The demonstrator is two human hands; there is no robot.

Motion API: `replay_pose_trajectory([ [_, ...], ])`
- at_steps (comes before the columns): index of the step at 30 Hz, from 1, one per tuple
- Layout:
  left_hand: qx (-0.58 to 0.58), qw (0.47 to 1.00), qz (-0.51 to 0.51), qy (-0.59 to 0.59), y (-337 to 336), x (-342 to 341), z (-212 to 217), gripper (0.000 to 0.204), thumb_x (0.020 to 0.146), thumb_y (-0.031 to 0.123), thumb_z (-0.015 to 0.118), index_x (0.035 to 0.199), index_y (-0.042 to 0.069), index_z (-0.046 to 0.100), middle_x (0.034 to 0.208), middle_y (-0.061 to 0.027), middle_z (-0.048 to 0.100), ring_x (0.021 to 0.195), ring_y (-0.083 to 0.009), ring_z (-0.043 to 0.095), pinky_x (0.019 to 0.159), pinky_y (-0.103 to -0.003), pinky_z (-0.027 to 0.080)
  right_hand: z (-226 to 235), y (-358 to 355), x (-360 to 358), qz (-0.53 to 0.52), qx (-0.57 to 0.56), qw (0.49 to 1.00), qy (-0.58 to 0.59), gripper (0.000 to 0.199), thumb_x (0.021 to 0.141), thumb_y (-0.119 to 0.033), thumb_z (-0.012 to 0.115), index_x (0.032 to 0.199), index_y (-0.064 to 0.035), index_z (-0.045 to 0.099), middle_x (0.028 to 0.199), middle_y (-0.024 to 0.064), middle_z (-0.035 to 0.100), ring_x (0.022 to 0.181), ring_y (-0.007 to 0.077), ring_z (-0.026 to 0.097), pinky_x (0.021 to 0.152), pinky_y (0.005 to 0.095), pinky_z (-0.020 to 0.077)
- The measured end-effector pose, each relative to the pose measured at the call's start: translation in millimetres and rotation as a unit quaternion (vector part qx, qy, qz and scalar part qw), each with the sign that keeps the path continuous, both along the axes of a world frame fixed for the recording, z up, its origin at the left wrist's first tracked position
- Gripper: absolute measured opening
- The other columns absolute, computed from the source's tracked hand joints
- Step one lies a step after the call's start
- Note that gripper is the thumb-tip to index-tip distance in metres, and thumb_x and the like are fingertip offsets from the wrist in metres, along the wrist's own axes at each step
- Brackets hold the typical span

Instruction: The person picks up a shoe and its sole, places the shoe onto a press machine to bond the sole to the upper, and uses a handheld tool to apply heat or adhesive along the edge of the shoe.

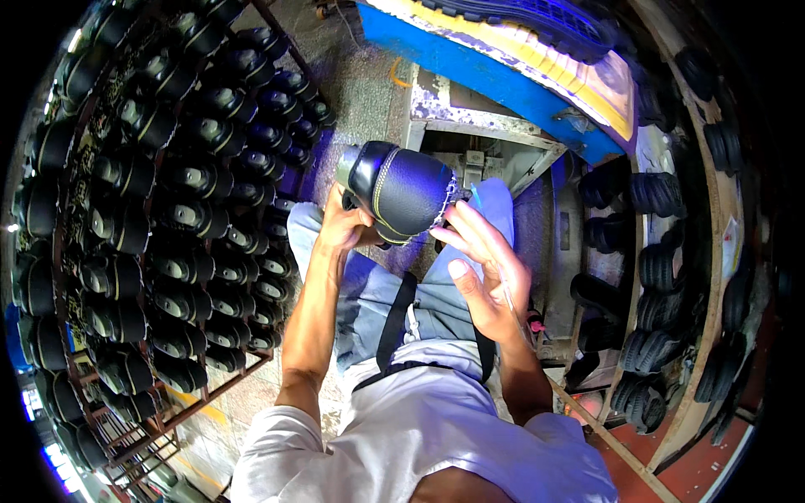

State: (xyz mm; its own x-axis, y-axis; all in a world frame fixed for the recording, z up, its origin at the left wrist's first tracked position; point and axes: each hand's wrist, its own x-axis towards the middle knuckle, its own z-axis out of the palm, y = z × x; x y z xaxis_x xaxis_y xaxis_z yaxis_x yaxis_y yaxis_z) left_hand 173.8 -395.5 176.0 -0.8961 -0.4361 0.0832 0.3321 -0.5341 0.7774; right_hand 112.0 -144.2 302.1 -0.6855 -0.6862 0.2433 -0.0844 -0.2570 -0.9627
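A black shoe upper [411,193] with a pale double seam and a rough, stitched lower edge is held above my lap. It appears stretched over a form. My left hand [342,222] is closed round its left end, thumb on the near side. At the right end, the fingertips of my right hand [490,272] meet the stitched edge, with the fingers fairly straight and the thumb apart. A thin stick [475,196] with a light blue end runs along the right hand, seemingly gripped between the fingers. Its middle is partly hidden by them.
To my left stands a rack [226,381] with rows of similar black uppers on forms. Black soles [658,193] fill wooden-edged shelves at right. Ahead is a blue-sided bench [470,50] with a large sole at its top, above a pale metal frame [470,113].
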Motion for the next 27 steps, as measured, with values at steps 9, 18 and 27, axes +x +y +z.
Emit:
replay_pose_trajectory([
  [9, 0.220, 0.962, -0.113, 0.114, 5.8, -12.4, -35.6, 0.045, 0.086, 0.015, 0.079, 0.127, 0.009, 0.062, 0.128, -0.0131, 0.062, 0.124, -0.0288, 0.059, 0.107, -0.042, 0.051, -3.3, 10.0, 33.9, 0.048, 0.053, 0.997, 0.021, 0.052, 0.098, -0.003, 0.061, 0.147, 0.0093, 0.046, 0.140, 0.0269, 0.062, 0.132, 0.0329, 0.061, 0.116, 0.0438, 0.0389],
  [18, -0.164, 0.965, -0.008, 0.206, -2.9, 7.7, 22.8, 0.026, 0.092, 0.023, 0.070, 0.113, 0.008, 0.067, 0.112, -0.0156, 0.064, 0.120, -0.0334, 0.055, 0.112, -0.048, 0.038, -40.7, 20.5, 19.9, 0.084, 0.043, 0.968, -0.233, 0.095, 0.094, -0.049, 0.071, 0.157, 0.0078, 0.029, 0.158, 0.0255, 0.042, 0.144, 0.0322, 0.046, 0.119, 0.0439, 0.0365],
  [27, -0.296, 0.939, 0.113, -0.136, 6.3, 99.4, 133.3, 0.115, 0.061, 0.036, 0.096, 0.159, 0.011, 0.040, 0.165, -0.0157, 0.035, 0.158, -0.0350, 0.018, 0.125, -0.058, 0.020, -27.9, -52.1, 8.8, 0.191, 0.024, 0.928, -0.320, 0.122, 0.072, -0.039, 0.090, 0.160, 0.0072, 0.020, 0.149, 0.0186, 0.050, 0.136, 0.0267, 0.053, 0.114, 0.0399, 0.0425],
])
